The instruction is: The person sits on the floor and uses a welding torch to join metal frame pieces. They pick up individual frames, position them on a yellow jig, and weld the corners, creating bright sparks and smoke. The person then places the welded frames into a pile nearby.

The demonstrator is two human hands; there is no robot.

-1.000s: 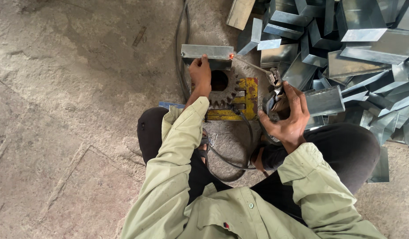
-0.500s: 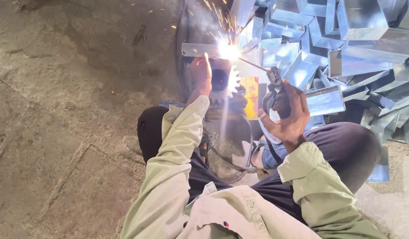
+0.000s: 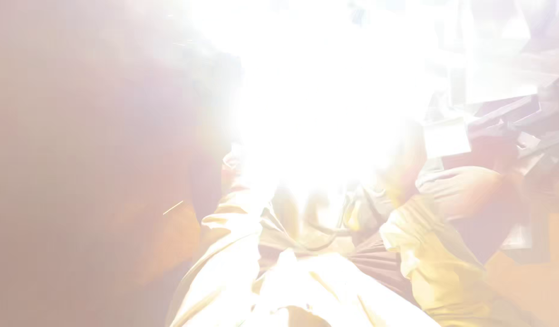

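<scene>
A white glare (image 3: 328, 91) fills the upper centre of the frame, hiding both hands and whatever they work on; their grip cannot be determined. Bare floor (image 3: 79, 181) occupies the left. Pale fabric sleeves (image 3: 231, 236) rise from the bottom. Angular sheet-metal pieces (image 3: 509, 115) crowd the right edge.

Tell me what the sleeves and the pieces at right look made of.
Sleeves: woven cloth, pale yellow-green, matte; folds and creases show. Pieces at right: probably sheet metal, grey and shiny, with flat faces and straight bent edges. A white glare washes out the middle, so both hands and anything in them are hidden.
</scene>
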